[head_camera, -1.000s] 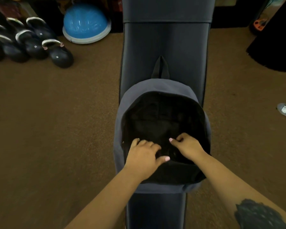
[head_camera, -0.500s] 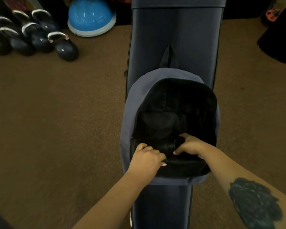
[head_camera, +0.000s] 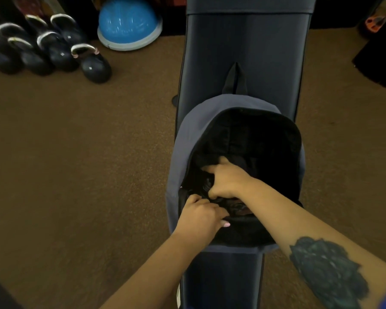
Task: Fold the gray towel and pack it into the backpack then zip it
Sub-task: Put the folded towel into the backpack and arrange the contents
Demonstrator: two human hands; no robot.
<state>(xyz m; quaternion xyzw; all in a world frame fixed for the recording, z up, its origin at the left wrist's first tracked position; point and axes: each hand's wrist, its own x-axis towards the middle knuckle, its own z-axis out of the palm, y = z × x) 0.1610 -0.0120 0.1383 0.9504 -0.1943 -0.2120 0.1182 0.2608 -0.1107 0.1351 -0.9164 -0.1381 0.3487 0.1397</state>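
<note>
The backpack [head_camera: 183,152] is lying open on the dark bench [head_camera: 243,52], something dark bunched inside; whether it is the towel, I cannot tell. The right hand [head_camera: 226,180], earlier at the near rim, is now reaching deeper, fingers curled into that bundle. The left hand [head_camera: 200,217] is gripping the near rim. Six kettlebells [head_camera: 94,65] and one blue dome [head_camera: 127,21] are sitting on the carpet.

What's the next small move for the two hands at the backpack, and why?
Probably draw the right hand out of the backpack so the zipper can be closed. That hand is inside the open main compartment, pressing on dark contents too dim to identify as the towel. The left hand holds the near edge of the opening, and the flap lies fully open on the bench.
</note>
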